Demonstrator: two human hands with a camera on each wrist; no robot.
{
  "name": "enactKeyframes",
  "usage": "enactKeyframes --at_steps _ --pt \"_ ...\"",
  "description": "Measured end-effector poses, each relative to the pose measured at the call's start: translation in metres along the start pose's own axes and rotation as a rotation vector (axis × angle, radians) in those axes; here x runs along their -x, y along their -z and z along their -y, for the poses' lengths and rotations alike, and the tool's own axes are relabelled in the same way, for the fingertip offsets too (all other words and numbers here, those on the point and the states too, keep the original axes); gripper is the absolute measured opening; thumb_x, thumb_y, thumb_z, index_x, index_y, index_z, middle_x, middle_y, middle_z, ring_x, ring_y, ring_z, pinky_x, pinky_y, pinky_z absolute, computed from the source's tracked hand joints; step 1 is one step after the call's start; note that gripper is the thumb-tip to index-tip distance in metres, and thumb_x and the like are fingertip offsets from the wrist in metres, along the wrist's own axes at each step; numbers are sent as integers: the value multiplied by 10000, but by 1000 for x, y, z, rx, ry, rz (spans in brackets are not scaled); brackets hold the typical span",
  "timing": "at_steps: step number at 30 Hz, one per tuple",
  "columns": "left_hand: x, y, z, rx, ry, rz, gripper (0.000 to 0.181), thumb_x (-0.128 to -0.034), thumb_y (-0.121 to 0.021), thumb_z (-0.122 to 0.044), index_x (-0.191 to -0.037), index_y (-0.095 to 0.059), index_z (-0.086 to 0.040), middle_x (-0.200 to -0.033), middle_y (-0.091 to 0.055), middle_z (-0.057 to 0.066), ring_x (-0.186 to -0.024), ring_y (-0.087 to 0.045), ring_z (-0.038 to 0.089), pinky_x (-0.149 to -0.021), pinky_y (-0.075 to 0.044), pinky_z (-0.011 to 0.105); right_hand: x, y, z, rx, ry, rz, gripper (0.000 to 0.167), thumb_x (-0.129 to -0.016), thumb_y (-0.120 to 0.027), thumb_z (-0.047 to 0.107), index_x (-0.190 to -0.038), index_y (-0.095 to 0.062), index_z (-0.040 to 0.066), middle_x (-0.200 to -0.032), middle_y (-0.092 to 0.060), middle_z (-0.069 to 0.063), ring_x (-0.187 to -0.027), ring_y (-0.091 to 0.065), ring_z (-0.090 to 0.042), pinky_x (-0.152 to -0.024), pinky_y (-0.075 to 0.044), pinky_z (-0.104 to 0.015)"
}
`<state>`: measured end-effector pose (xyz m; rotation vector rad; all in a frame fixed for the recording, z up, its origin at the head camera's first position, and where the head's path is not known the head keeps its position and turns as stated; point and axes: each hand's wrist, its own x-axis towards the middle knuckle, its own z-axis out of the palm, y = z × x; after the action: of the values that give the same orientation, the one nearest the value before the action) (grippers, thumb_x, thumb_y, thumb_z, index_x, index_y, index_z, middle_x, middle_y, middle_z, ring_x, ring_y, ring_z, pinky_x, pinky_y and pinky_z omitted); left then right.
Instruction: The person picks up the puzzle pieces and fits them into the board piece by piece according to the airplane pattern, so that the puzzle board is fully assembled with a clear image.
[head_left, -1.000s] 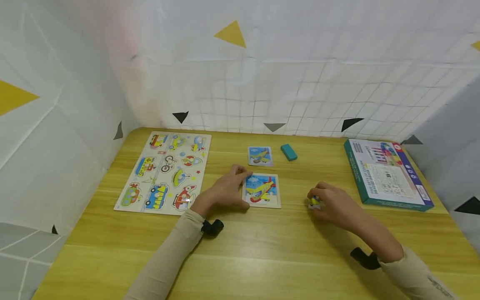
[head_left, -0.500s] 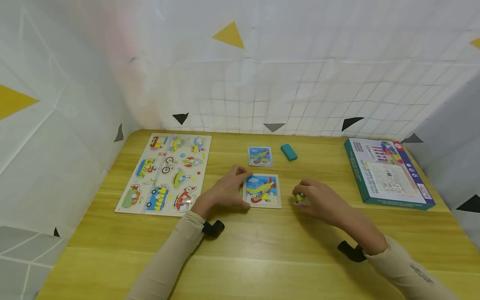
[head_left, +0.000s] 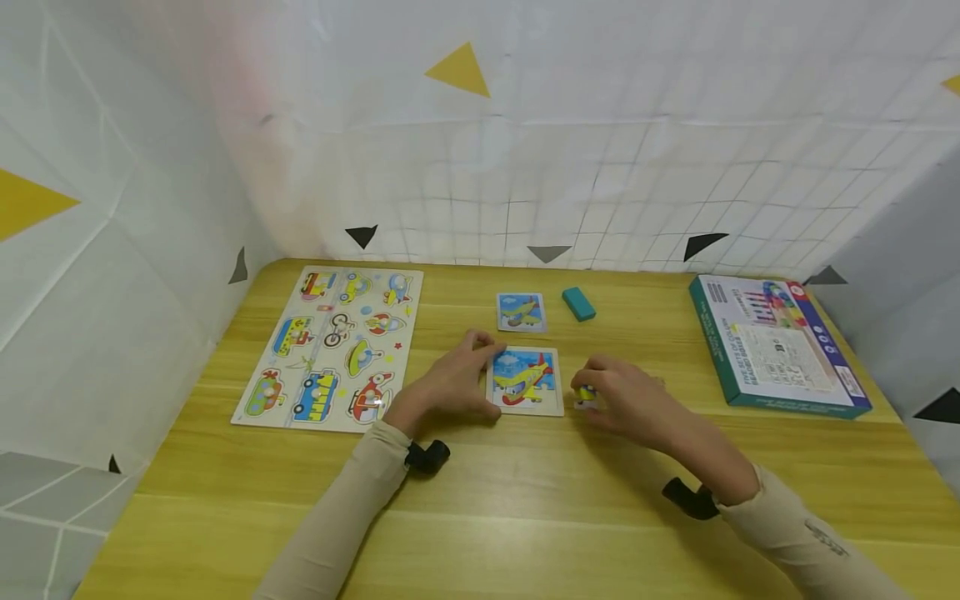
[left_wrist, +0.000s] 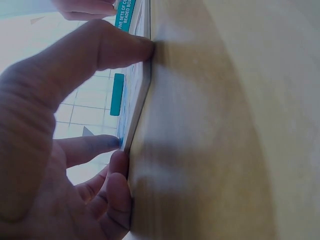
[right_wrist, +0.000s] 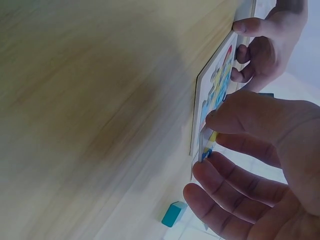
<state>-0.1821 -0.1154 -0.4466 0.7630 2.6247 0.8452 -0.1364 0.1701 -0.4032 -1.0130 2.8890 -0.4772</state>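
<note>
A small square airplane jigsaw puzzle [head_left: 522, 381] in a wooden tray lies at the middle of the table, with a pale gap at its lower right. My left hand [head_left: 452, 379] holds the tray's left side, thumb at the near corner and index finger at the far one. Just right of the tray, my right hand [head_left: 637, 404] pinches a jigsaw piece [head_left: 586, 397] printed in yellow and blue between thumb and fingers. In the right wrist view the jigsaw piece [right_wrist: 205, 142] is tilted on edge, partly covered by fingertips. Behind the tray lies a matching airplane picture card [head_left: 521, 312].
A wooden vehicle puzzle board [head_left: 327, 348] lies at the left. A teal block [head_left: 578, 304] sits beyond the tray, and a beaded-box carton [head_left: 780, 346] stands at the right. Behind my right hand a small pale object [head_left: 658, 381] shows partly. A patterned cloth rises behind the table.
My right hand has moved left with the jigsaw piece, from well right of the tray to close beside it. My left hand and the tray have stayed in place.
</note>
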Motion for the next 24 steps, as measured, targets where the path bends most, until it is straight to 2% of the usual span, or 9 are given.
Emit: enactKeyframes --at_steps 24 --pt "-1 0 0 -12 -9 2 1053 -664 -877 -355 -1554 -367 -117 -1479 -299 70 -1201 -467 211 -1013 -413 355 -22 -9 15 0 71 -9 297 -759 -862 99 -1023 -737 41 -978 -613 -65 -821 -556 -166 -725 -516 -345"
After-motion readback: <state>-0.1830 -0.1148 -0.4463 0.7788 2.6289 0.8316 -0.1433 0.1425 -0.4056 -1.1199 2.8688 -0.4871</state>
